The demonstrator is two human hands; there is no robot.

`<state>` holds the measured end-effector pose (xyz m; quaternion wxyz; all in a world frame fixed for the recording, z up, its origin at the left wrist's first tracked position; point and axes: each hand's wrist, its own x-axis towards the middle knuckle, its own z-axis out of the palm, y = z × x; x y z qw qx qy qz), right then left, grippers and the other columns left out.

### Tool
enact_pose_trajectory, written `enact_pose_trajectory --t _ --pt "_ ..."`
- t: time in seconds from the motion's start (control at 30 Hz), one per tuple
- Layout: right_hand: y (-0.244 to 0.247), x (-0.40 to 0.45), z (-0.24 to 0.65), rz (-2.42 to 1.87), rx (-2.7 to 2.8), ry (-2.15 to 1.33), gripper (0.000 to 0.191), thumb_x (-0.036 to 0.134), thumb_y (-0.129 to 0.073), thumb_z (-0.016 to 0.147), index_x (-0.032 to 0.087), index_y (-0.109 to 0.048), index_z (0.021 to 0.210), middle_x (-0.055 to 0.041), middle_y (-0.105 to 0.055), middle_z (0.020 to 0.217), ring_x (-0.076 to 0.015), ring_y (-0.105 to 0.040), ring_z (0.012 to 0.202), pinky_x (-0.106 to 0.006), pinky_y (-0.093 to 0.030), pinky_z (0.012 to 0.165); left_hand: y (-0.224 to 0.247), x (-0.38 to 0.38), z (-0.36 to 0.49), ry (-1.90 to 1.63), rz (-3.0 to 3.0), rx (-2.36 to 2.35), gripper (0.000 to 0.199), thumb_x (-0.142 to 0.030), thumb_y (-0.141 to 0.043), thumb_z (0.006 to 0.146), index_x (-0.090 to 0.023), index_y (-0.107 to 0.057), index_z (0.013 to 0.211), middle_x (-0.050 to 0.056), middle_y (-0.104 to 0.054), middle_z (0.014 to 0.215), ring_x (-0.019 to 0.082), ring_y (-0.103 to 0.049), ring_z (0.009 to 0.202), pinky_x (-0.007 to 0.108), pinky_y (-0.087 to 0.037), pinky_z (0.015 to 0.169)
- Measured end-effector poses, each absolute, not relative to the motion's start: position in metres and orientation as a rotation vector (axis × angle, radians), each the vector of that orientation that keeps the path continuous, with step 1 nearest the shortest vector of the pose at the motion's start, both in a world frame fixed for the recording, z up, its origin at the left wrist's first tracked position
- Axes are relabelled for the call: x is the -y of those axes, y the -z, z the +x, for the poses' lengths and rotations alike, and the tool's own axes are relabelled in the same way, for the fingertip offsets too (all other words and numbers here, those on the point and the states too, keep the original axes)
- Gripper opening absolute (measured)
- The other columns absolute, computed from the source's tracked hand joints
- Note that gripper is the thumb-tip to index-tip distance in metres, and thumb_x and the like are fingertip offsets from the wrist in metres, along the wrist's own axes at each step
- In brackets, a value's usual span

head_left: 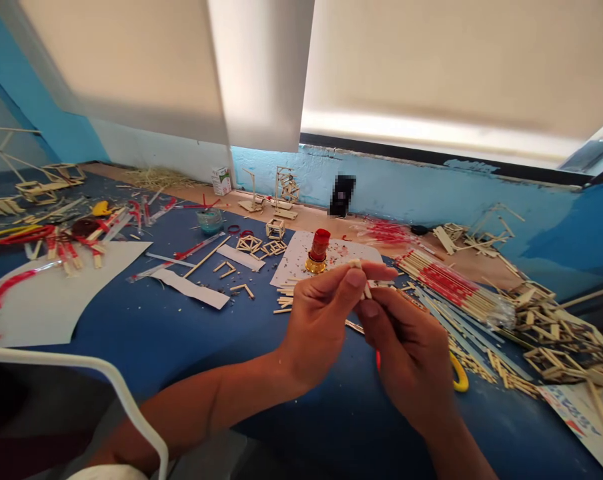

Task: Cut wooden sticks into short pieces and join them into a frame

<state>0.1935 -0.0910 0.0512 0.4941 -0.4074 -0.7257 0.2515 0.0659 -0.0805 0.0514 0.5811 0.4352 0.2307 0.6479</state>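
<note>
Single camera, worn on head of person at near edge of bench (pixel 191 340). Faces forward and down, across bench top to far edge, blue wall (pixel 261 163) and pale blinds (pixel 456 67) beyond. Left hand (pixel 319 317) and right hand (pixel 411 353) close to lens, right of centre; far edge well off. Wide view, horizon tilted, sloping down toward right.

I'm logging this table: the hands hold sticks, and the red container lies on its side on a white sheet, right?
Not on its side: the red container stands upright on the white sheet, the head view shows. The left hand and right hand hold sticks.
</note>
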Motion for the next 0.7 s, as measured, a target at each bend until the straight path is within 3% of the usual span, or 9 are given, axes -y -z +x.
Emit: enact_pose_trajectory --t 0.1,0.17,0.2,0.27,0.33,0.4,0.47,0.57,0.7 --pt "-0.064 0.089 0.226 -0.980 2.020 -0.083 0.008 0.020 -0.055 0.102 0.022 -0.062 0.100 0.0019 -0.061 0.071 -0.0111 -0.049 0.052 -0.027 -0.038 0.052 -0.064 0.068 0.042 -1.373 1.212 -0.450 0.033 -0.049 -0.064 0.097 -0.028 -0.076 0.119 0.005 -0.070 0.132 0.024 -0.061 0.127 0.033 -0.048 0.105" --pt "-0.077 0.085 0.248 -0.860 2.241 0.290 0.011 0.016 -0.053 0.102 0.020 -0.061 0.108 -0.0024 -0.068 0.078 -0.0139 -0.056 0.055 -0.029 -0.041 0.053 -0.083 0.055 0.022 -1.158 1.367 -0.473 0.054 -0.065 -0.047 0.099 -0.026 -0.072 0.127 0.010 -0.064 0.140 0.028 -0.066 0.118 0.033 -0.055 0.087" --pt "-0.085 0.083 0.256 -0.750 2.358 0.463 0.013 0.015 -0.050 0.102 0.018 -0.061 0.109 -0.0042 -0.070 0.079 -0.0157 -0.059 0.057 -0.031 -0.042 0.053 -0.094 0.049 0.014 -1.001 1.507 -0.541 0.058 -0.064 -0.042 0.100 -0.022 -0.074 0.124 0.012 -0.069 0.131 0.027 -0.070 0.103 0.033 -0.055 0.080" --pt "-0.101 0.079 0.265 -0.545 2.524 0.751 0.025 0.010 -0.039 0.104 0.016 -0.062 0.109 -0.0057 -0.072 0.078 -0.0184 -0.062 0.059 -0.034 -0.046 0.056 -0.116 0.041 0.005 -0.741 1.853 -0.744 0.043 -0.052 -0.049 0.102 -0.022 -0.079 0.108 0.009 -0.077 0.103 0.021 -0.071 0.086 0.026 -0.052 0.073" --pt "-0.114 0.076 0.264 -0.433 2.602 0.939 0.037 0.003 -0.031 0.102 0.018 -0.065 0.104 -0.0044 -0.071 0.074 -0.0188 -0.061 0.058 -0.035 -0.045 0.056 -0.134 0.038 0.007 -0.556 2.102 -0.797 0.035 -0.042 -0.055 0.099 -0.023 -0.080 0.083 0.004 -0.073 0.076 0.018 -0.067 0.070 0.023 -0.047 0.060" --pt "-0.123 0.076 0.259 -0.393 2.649 1.025 0.042 0.001 -0.031 0.101 0.022 -0.067 0.092 -0.0019 -0.066 0.066 -0.0178 -0.056 0.054 -0.036 -0.041 0.052 -0.145 0.038 0.018 -0.447 2.134 -0.705 0.038 -0.036 -0.058 0.096 -0.024 -0.074 0.063 0.001 -0.067 0.059 0.016 -0.061 0.054 0.022 -0.044 0.050" --pt "-0.127 0.077 0.253 -0.351 2.697 1.055 0.043 0.002 -0.033 0.101 0.023 -0.066 0.082 -0.0009 -0.062 0.062 -0.0169 -0.051 0.051 -0.037 -0.036 0.049 -0.151 0.037 0.029 -0.450 2.042 -0.625 0.031 -0.031 -0.067 0.086 -0.024 -0.071 0.056 -0.001 -0.062 0.051 0.015 -0.056 0.045 0.022 -0.043 0.043" --pt "-0.127 0.080 0.251 -0.259 2.705 1.095 0.042 0.003 -0.036 0.102 0.021 -0.069 0.081 -0.0023 -0.066 0.066 -0.0170 -0.053 0.053 -0.038 -0.036 0.050 -0.152 0.033 0.038 -0.485 1.956 -0.624 0.011 -0.015 -0.076 0.067 -0.025 -0.077 0.068 -0.003 -0.062 0.053 0.016 -0.059 0.044 0.022 -0.044 0.040" --pt "-0.123 0.084 0.256 -0.183 2.699 1.021 0.034 0.006 -0.041 0.103 0.017 -0.072 0.092 -0.0043 -0.073 0.075 -0.0174 -0.058 0.059 -0.038 -0.040 0.053 -0.148 0.027 0.037 -0.458 1.900 -0.658 0.036 -0.004 -0.080 0.056 -0.027 -0.081 0.084 -0.003 -0.067 0.061 0.020 -0.067 0.052 0.021 -0.045 0.038"
